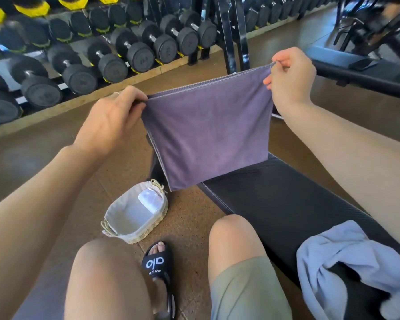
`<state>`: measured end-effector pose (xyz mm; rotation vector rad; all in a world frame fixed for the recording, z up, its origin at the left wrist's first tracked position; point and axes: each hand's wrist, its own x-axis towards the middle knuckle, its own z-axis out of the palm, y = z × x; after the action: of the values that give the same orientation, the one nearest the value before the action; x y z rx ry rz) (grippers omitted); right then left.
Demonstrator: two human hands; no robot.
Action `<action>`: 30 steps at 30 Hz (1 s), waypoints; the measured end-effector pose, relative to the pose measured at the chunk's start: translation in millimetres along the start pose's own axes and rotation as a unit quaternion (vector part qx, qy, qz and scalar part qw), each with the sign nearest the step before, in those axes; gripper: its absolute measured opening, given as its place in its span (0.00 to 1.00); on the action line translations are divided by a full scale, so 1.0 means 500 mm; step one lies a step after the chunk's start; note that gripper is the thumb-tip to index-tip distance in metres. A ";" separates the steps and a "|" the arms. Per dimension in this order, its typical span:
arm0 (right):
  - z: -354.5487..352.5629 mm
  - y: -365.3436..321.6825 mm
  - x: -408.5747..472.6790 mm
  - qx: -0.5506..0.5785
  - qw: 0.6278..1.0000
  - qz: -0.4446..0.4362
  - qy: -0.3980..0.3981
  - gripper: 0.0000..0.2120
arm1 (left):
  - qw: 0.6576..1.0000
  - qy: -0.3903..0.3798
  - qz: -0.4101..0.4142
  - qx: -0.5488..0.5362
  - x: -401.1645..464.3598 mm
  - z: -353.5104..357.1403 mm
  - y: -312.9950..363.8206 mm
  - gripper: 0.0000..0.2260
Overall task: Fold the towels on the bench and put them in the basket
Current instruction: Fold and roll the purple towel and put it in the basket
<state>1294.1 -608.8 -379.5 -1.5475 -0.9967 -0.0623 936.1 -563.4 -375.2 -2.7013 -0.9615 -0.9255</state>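
Seated astride a black bench (pixel 286 199), knees (pixel 102 262) bare in the foreground, both forearms stretched forward and up. Held in the air between the hands, a purple towel (pixel 206 132), doubled over with layered edges showing down its left side, top hem taut and slanting up to the right, lower edge hanging just over the bench's far end. Left hand (pixel 111 118) lower and nearer, back of the hand to the camera, thumb and fingers pinching the towel's top left corner. Right hand (pixel 291 82) higher and farther, fingers curled, fingertips pinching the top right corner. On the bench beside the right thigh, a pale blue towel (pixel 346 259) lying crumpled and unfolded, close under the right forearm. On the brown floor (pixel 44 153) left of the bench, a woven basket (pixel 136 213) with a white cloth liner, something white and folded resting against its far end; hard to tell what. Just near the basket, a foot in a black slide (pixel 158 262) with white lettering. Along the left and back, a rack of black dumbbells (pixel 106 54) in rows, yellow-ended ones on top. Behind the purple towel, black upright frame posts (pixel 229 31); at far right, another padded bench (pixel 356 68) with a dark phone-like object on it, and blurred machinery beyond.
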 end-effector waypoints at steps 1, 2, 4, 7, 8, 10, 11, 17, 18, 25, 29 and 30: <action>-0.003 -0.004 0.004 -0.004 1.000 0.005 -0.006 0.12 | 1.000 0.012 -0.015 -0.010 0.004 -0.006 0.002 0.08; -0.007 -0.010 0.007 -0.006 1.000 0.009 -0.012 0.13 | 0.999 0.024 -0.033 -0.018 0.009 -0.012 0.005 0.09; -0.015 -0.023 0.015 0.003 1.000 0.015 -0.008 0.14 | 0.997 0.056 -0.049 -0.022 0.022 -0.025 0.006 0.10; -0.026 -0.035 0.011 0.019 1.000 0.005 0.004 0.13 | 0.993 0.092 -0.066 -0.046 0.029 -0.029 0.007 0.09; -0.025 -0.031 0.003 0.007 1.000 -0.002 -0.009 0.12 | 0.992 0.084 -0.077 -0.047 0.024 -0.020 0.006 0.08; -0.024 -0.013 -0.014 -0.016 1.000 -0.003 -0.025 0.11 | 0.993 0.052 -0.099 -0.047 0.009 0.001 0.007 0.08; -0.026 -0.005 -0.017 -0.022 0.999 0.000 -0.023 0.11 | 0.991 0.047 -0.110 -0.055 0.007 0.008 0.010 0.07; -0.048 0.017 -0.016 -0.016 1.000 0.005 -0.006 0.11 | 0.981 0.053 -0.148 -0.117 0.019 0.008 0.032 0.05; -0.054 0.018 -0.016 -0.017 1.000 0.003 -0.005 0.11 | 0.976 0.051 -0.161 -0.137 0.021 0.008 0.034 0.05; -0.065 0.015 0.000 -0.004 1.000 0.011 0.007 0.09 | 0.908 0.007 -0.248 -0.337 0.048 0.006 0.026 0.06; -0.033 0.027 0.016 0.025 0.998 0.047 -0.024 0.08 | 0.879 -0.001 -0.297 -0.372 0.070 0.014 0.013 0.07; -0.019 0.032 0.021 0.032 0.997 0.062 -0.034 0.09 | 0.878 -0.003 -0.307 -0.366 0.076 0.020 0.003 0.07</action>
<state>1315.1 -609.4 -383.4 -1.5586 -0.9443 0.1096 964.9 -541.3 -360.6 -2.9801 -1.8514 -1.6853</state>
